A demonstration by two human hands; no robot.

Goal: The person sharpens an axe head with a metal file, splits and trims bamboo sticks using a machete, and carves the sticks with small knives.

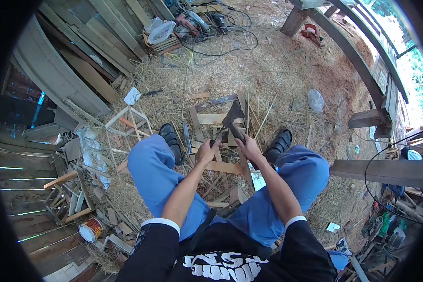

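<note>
My right hand (252, 150) is closed around the handle of a hatchet (234, 115), whose dark blade points away from me. Close beside it, my left hand (206, 153) grips a small dark-handled tool (217, 139); its exact kind is unclear. Both hands are over a wooden frame (224, 167) of light and dark slats lying between my feet. Just left of the frame lies a narrow hand saw or long blade (186, 136), too small to tell which. Where the two tools come close together, I cannot tell whether they touch.
Straw and shavings cover the ground. A pale wooden stool-like frame (127, 120) stands at left, near leaning planks (89, 61). Power tools with cables (192, 26) lie at the back. A paint can (90, 230) sits lower left, and a beam (380, 171) juts in from the right.
</note>
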